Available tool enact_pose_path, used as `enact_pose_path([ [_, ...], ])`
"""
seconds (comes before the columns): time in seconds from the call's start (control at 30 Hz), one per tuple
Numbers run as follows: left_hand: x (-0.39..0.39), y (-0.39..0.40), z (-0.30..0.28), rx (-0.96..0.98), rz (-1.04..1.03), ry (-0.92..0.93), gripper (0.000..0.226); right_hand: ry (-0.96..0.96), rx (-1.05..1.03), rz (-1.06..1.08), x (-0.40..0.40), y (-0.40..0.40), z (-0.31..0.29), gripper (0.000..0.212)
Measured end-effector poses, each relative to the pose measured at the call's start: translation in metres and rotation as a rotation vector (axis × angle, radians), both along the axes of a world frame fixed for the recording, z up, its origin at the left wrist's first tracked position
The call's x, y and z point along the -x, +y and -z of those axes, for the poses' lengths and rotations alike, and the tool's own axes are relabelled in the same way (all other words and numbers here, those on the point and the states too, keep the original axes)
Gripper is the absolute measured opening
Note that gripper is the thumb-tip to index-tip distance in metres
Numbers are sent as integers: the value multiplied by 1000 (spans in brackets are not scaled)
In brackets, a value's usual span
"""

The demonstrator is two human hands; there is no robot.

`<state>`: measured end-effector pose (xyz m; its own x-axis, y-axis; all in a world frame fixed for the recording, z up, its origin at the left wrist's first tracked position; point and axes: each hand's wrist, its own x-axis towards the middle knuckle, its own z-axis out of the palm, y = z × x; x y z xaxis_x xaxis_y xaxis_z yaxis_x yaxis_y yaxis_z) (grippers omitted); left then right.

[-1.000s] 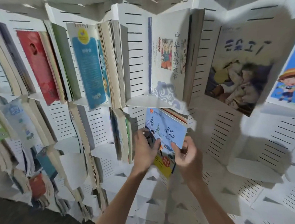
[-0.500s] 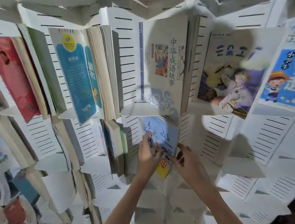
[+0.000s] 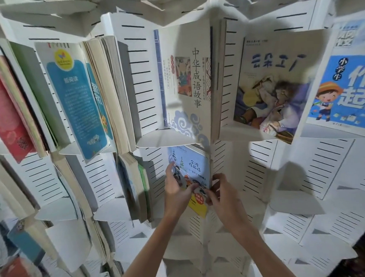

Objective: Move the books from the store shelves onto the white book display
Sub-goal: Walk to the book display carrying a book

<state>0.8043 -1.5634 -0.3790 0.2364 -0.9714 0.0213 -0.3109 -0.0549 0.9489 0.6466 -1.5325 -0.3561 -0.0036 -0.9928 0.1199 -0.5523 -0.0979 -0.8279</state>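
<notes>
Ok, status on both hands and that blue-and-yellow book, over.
Left hand and right hand both grip the blue-and-yellow paperback book. Book upright in the white slotted display pocket, below the cream book. Nothing in the way.

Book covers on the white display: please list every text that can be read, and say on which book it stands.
"中华成语故事": cream book, top middle.
"云朵工厂": picture book to its right.
"小学生", "作", "起": blue book, far right.
"新阅读": teal-panel book, left.
"作品选": pale blue book held by both hands; its other lines are blurred.
All smaller print: unreadable.
</notes>
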Motion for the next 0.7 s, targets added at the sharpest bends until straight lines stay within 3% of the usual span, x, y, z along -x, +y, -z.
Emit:
enact_pose_path([
  [0.27, 2, 10, -10, -47, 68, -44, 95, 65, -39, -71, 11, 3, -4, 34],
  [0.47, 1, 27, -17, -111, 112, -229, 54, 37, -98, -84, 30, 14, 1, 42],
  [0.7, 0, 60, -30, -116, 243, -494, 27, 154, -72, -1, 67, 60, -3, 26],
])
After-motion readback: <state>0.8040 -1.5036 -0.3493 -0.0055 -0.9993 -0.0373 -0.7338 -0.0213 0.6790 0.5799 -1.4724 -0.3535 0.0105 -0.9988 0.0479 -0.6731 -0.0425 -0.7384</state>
